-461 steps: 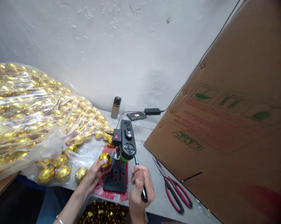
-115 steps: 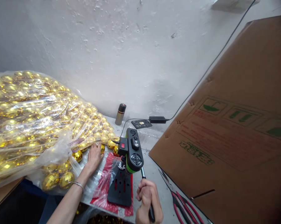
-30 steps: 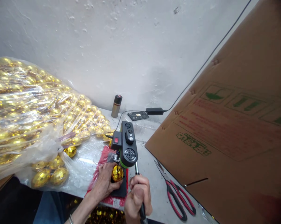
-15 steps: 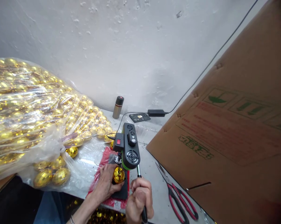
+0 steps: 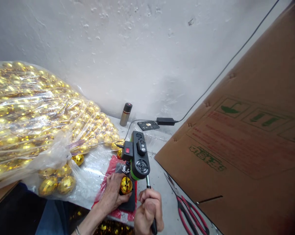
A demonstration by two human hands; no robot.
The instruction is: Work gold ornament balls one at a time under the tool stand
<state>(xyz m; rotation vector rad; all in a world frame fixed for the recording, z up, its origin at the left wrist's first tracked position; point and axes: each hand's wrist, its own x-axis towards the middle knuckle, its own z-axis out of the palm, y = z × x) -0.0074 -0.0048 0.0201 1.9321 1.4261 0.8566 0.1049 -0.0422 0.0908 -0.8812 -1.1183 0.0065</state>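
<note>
Fingers of my left hand [image 5: 112, 192] curl round a gold mirror-faceted ball [image 5: 126, 185], holding it against the black base [image 5: 127, 206] of a small machine. My right hand [image 5: 149, 209] is wrapped round the black grip of a lever [image 5: 148, 181], its metal rod running up to the machine. Above the ball stands the machine's black head [image 5: 139, 156], with round vents, green lower edge and a side box bearing a red switch [image 5: 127, 150]. Red plastic [image 5: 100, 191] lies beneath the base. The underside of the head, near the ball, is partly hidden.
At left bulges a clear bag [image 5: 39, 111] full of gold balls, with several loose balls [image 5: 66, 185] by its knot. A large carton [image 5: 235, 147] stands at right, red-handled scissors [image 5: 186, 209] beside it. Behind are a spray can [image 5: 125, 114], a remote [image 5: 148, 125] and a power adapter [image 5: 165, 121].
The whole view has shifted slightly, so everything sits a little further right and lower. Both hands keep their holds on the ball and the lever.
</note>
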